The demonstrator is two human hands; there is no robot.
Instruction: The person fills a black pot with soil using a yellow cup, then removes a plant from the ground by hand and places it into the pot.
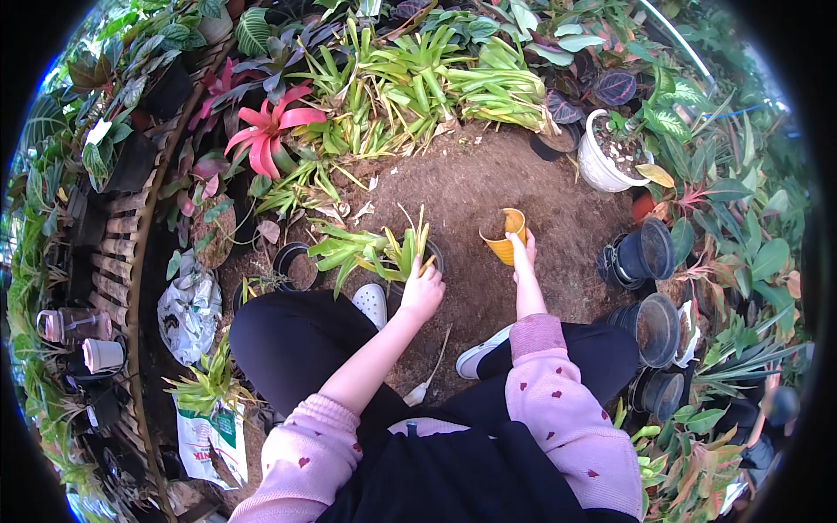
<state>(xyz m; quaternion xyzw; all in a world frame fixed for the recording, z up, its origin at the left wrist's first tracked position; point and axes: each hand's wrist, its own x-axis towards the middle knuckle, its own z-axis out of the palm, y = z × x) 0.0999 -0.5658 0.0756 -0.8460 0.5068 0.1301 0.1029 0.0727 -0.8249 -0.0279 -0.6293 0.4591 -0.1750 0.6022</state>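
Note:
My left hand (pixel 422 291) has its fingers closed on the leaf bases of a small green bromeliad-like plant (pixel 353 252). Beneath that hand is a black plastic pot (pixel 437 257), mostly hidden by the plant and my fingers. To the right, my right hand (pixel 523 253) grips a ribbed yellow plastic cup (pixel 503 251) by its side. The cup is tilted with its mouth away from me, and brown soil shows inside. Bare brown soil (pixel 471 294) lies between the two hands.
Uprooted green plants (pixel 418 78) are heaped at the back, beside a red-pink bromeliad (pixel 269 131). A white planter (pixel 605 160) and black pots (pixel 647 248) line the right. At left are a black pot of soil (pixel 302 271), a silvery plastic bag (pixel 189 314) and a bamboo-slat rack (pixel 118 248).

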